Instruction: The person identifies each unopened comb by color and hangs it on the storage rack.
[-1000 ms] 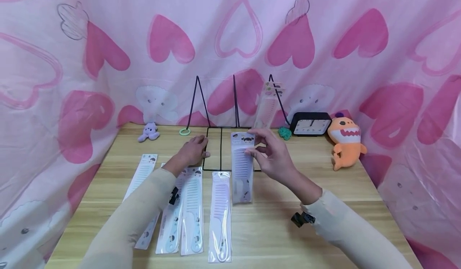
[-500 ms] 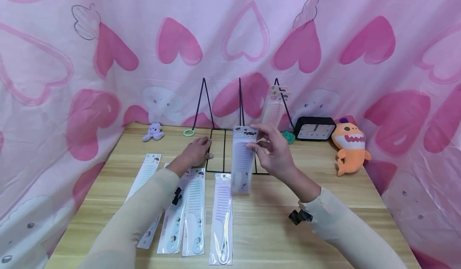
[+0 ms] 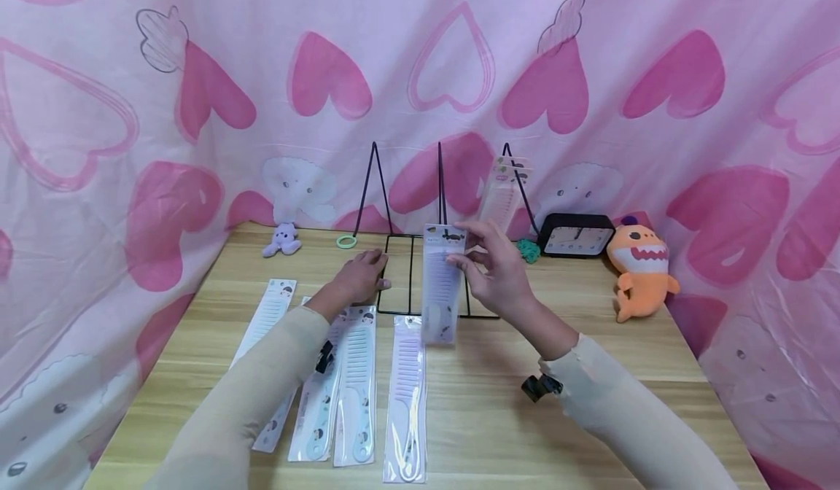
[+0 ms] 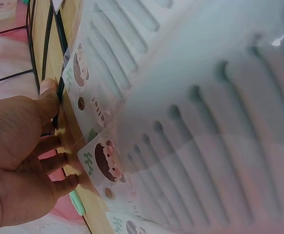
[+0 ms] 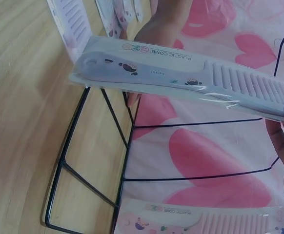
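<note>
My right hand [image 3: 494,267] pinches the upper right edge of a bagged pale purple comb [image 3: 441,297] between thumb and fingers. In the head view the comb stands nearly upright, overlapping the base of a black wire rack [image 3: 394,312]. In the right wrist view its handle end shows "PLASTIC COMB" lettering. My left hand [image 3: 359,277] rests at the rack's left side, and in the left wrist view the thumb touches the wire while the other fingers [image 4: 51,163] lie relaxed near the tabletop. A bagged pink comb [image 3: 500,197] hangs on the rack's right hook.
Several bagged combs lie on the wooden table, among them a purple one [image 3: 405,402] and a pale blue one [image 3: 355,388]. Behind stand a purple toy [image 3: 283,240], green ring [image 3: 346,241], green scrunchie-like item [image 3: 528,250], black clock [image 3: 577,235] and orange shark plush [image 3: 639,271].
My right hand has raised the comb slightly toward the rack's back and a little left. The left hand stays at the rack's side. The head view has shifted slightly.
</note>
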A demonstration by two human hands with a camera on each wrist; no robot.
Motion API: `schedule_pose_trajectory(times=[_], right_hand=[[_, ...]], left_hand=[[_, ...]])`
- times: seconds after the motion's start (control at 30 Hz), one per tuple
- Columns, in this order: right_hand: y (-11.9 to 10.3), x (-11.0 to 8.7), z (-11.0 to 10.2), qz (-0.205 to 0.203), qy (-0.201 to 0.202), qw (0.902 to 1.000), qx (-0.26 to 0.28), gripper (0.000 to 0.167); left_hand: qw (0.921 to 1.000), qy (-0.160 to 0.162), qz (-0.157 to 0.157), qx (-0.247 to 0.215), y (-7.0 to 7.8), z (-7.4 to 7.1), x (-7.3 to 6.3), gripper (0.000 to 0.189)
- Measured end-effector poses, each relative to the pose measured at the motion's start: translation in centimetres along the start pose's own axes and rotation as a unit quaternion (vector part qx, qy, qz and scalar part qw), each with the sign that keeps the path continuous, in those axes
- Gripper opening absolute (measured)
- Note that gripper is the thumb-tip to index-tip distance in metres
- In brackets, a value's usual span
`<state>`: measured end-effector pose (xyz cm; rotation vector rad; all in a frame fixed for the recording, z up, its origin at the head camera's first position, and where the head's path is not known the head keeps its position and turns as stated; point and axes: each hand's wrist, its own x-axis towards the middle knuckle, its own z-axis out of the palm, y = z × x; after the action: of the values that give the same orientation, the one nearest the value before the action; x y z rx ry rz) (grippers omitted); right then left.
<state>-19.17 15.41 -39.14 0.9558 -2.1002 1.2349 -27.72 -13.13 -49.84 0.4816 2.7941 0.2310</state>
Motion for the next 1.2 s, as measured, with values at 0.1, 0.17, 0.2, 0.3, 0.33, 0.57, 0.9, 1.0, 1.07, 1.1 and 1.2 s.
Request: schedule_pose_trajectory(times=[0.1,0.17,0.2,0.3,0.33,0.57,0.9,1.0,1.07,1.1,1.2], right_hand=[[0.6,0.5,0.2,-0.007,0.005,0.9999,-0.007,0.057],[1.0,0.9,0.3,-0.009,0.009,0.9997,-0.022,0.055],[1.3,1.1,0.3,-0.009,0.01,0.9995,-0.03,0.054],[1.8,1.6,0.5,-0.007,0.01,0.9987,-0.05,0.055],[2.0,1.8,0.6,-0.005,0.009,0.9984,-0.056,0.055],[2.9,3.1,0.9,0.01,0.009,0.9973,-0.071,0.056],[4.0,4.9,1.3,0.036,0.016,0.9949,-0.093,0.051],[4.5,5.3,1.5,0.044,0.016,0.9935,-0.104,0.05],[4.8,5.4,1.7,0.048,0.016,0.9927,-0.11,0.05],[4.9,5.5,1.8,0.05,0.017,0.9925,-0.11,0.051],[5.3,5.8,2.2,0.057,0.018,0.9915,-0.116,0.053]], left_hand=[[1.0,0.0,0.001,0.001,0.0,0.0,0.0,0.074],[1.0,-0.001,0.002,0.0,0.0,0.0,0.0,0.074],[1.0,-0.002,0.002,0.0,0.0,0.0,0.0,0.074],[1.0,-0.003,0.001,-0.002,0.0,0.1,-0.1,0.074],[1.0,-0.003,0.001,-0.002,0.0,0.1,-0.1,0.073],[0.9998,0.002,0.014,0.012,0.0,0.0,-0.1,0.071],[0.9997,0.005,0.016,0.018,0.0,-0.2,-0.2,0.071],[0.9998,0.003,0.017,0.013,0.0,-0.2,-0.2,0.072],[0.9998,0.001,0.016,0.008,0.0,-0.2,-0.2,0.072],[0.9999,0.0,0.016,0.007,-0.1,-0.2,-0.1,0.072],[0.9999,-0.001,0.015,0.004,0.0,-0.2,-0.2,0.072]])
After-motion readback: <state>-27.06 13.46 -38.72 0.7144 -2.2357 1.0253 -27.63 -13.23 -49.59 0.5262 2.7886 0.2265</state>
